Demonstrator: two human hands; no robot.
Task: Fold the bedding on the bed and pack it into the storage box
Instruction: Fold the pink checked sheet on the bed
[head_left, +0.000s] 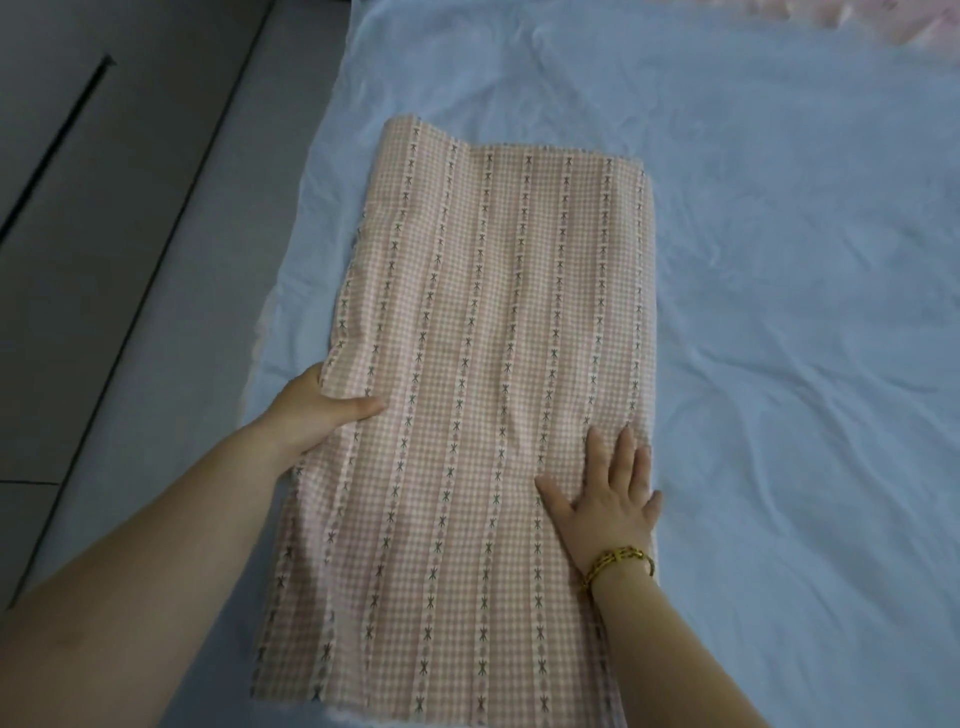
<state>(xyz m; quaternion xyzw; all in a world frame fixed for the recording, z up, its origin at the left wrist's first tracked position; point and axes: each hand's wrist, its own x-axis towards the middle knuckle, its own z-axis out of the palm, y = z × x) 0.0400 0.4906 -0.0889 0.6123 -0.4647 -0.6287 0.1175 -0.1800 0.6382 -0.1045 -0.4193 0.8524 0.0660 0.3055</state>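
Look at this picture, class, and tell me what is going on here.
A person is folding a pink checked cloth on a bed covered by a pale blue sheet. The cloth lies as a long, narrow strip. The left hand holds its left edge, thumb on top, while the right hand, with a gold bracelet at the wrist, presses flat near the right edge. No storage box is in view.
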